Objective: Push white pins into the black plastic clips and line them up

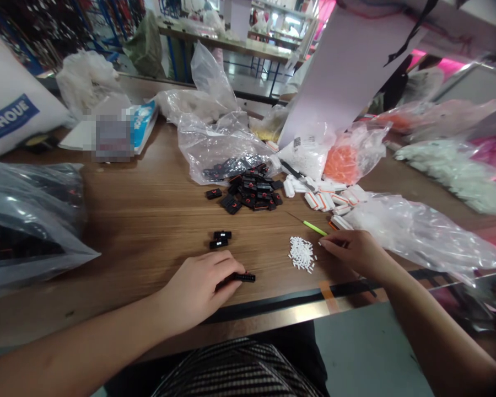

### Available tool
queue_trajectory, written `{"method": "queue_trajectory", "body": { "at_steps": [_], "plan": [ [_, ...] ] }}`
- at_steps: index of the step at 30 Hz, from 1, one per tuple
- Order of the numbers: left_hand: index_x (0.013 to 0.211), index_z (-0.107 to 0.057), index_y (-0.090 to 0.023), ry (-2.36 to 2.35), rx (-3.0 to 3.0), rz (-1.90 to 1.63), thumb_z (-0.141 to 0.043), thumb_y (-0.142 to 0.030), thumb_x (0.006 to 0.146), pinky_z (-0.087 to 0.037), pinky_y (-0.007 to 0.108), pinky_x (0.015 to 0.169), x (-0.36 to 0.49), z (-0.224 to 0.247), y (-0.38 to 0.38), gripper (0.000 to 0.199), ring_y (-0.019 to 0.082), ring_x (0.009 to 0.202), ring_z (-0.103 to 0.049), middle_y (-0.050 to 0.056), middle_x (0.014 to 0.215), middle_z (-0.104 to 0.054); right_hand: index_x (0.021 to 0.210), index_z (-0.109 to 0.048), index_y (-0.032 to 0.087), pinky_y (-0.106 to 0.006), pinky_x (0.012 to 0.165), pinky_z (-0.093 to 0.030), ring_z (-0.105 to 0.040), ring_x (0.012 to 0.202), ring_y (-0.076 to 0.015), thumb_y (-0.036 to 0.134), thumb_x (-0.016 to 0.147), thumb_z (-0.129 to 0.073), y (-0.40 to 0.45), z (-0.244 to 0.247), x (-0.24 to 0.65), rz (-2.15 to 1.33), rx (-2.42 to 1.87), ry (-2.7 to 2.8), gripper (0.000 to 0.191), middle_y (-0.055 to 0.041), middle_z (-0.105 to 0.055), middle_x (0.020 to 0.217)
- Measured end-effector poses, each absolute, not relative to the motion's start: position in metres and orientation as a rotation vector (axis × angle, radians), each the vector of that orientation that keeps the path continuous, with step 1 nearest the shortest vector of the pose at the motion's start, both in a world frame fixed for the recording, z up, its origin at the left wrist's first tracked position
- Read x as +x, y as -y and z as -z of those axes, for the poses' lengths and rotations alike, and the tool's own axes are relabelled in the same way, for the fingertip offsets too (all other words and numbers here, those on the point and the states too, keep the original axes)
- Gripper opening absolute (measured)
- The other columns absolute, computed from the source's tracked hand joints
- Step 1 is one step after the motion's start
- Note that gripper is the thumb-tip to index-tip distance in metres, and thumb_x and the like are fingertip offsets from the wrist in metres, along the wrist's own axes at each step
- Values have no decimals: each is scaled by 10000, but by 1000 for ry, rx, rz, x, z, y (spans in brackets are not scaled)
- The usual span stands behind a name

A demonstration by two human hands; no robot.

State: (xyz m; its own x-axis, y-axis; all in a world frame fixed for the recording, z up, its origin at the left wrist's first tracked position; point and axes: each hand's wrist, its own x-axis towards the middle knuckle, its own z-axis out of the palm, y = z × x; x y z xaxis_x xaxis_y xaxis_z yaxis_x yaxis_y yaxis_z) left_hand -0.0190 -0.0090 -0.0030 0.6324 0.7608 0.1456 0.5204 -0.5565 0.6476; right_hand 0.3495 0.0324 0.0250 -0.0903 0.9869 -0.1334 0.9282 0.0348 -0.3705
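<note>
Black strip [248, 278] is pinched in the left hand [202, 281]; the right hand [353, 249] meets a green pick [315, 228], grip unclear, beside white pegs [301, 255]. Two white-marked blocks [219, 243] beyond the left hand seem done; the black heap [254, 190] beyond both seems left.

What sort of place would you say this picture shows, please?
It looks like a small-parts assembly workshop, probably in a factory. A heap of small white pieces and a pile of black parts lie on the wood-grain worktable, and another long table stands behind.
</note>
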Motion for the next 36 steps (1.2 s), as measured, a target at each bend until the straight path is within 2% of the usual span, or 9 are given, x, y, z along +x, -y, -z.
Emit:
{"method": "queue_trajectory", "body": {
  "at_steps": [4, 10, 14, 17, 21, 24, 26, 36],
  "plan": [
    [1066, -642, -239, -1008, 2278, -547, -577, -205, 955, -527, 310, 772, -19, 1, 9, 133, 177, 912, -650, 14, 999, -678, 911, -788, 239, -313, 598, -473, -640, 660, -193, 471, 861, -617, -35, -24, 354, -566, -1892, 2155, 293, -39, -765, 826],
    [1065, -640, -230, -1004, 2269, -587, -592, -205, 948, -518, 307, 760, -20, 2, 11, 130, 167, 878, -643, 10, 994, -674, 896, -773, 229, -365, 722, -506, -664, 768, -224, 476, 889, -594, -34, -17, 361, -479, -1804, 2250, 305, -62, -759, 903],
    [1030, -633, -219, -1049, 2251, -590, -615, -194, 935, -493, 300, 704, -18, 2, 11, 99, 161, 809, -623, 4, 952, -663, 843, -760, 230, -344, 620, -483, -623, 640, -198, 486, 858, -611, -33, -14, 362, -480, -1953, 2149, 297, -41, -739, 804],
    [994, -629, -212, -1078, 2226, -585, -629, -183, 923, -476, 294, 683, -17, 1, 12, 76, 158, 781, -611, 1, 933, -656, 810, -740, 225, -325, 592, -466, -609, 618, -187, 444, 855, -612, -30, -18, 346, -497, -1940, 2123, 258, -31, -718, 754],
    [964, -636, -207, -1125, 2183, -569, -642, -171, 904, -460, 284, 660, -17, -2, 13, 70, 151, 746, -599, 1, 922, -650, 819, -685, 228, -298, 608, -464, -608, 675, -172, 363, 904, -593, -15, -32, 290, -616, -1644, 2170, 185, -24, -686, 795],
    [937, -645, -206, -1161, 2153, -565, -654, -168, 891, -436, 272, 627, -17, -3, 15, 60, 141, 702, -585, -7, 879, -640, 862, -653, 225, -326, 817, -488, -620, 905, -190, 268, 936, -578, -3, -37, 241, -715, -1285, 2282, 113, -41, -669, 925],
    [930, -647, -205, -1164, 2145, -569, -653, -167, 890, -420, 267, 612, -17, -4, 16, 56, 134, 676, -571, -12, 852, -631, 874, -635, 213, -340, 856, -479, -599, 945, -188, 215, 930, -583, 1, -35, 216, -735, -1132, 2341, 76, -50, -649, 969],
    [865, -627, -182, -1156, 2106, -589, -644, -127, 868, -352, 260, 583, -16, -7, 15, 57, 124, 637, -516, -24, 781, -578, 881, -629, 193, -376, 839, -439, -554, 915, -191, 159, 918, -596, 0, -25, 193, -723, -1035, 2395, 60, -47, -621, 953]
  ]
}}
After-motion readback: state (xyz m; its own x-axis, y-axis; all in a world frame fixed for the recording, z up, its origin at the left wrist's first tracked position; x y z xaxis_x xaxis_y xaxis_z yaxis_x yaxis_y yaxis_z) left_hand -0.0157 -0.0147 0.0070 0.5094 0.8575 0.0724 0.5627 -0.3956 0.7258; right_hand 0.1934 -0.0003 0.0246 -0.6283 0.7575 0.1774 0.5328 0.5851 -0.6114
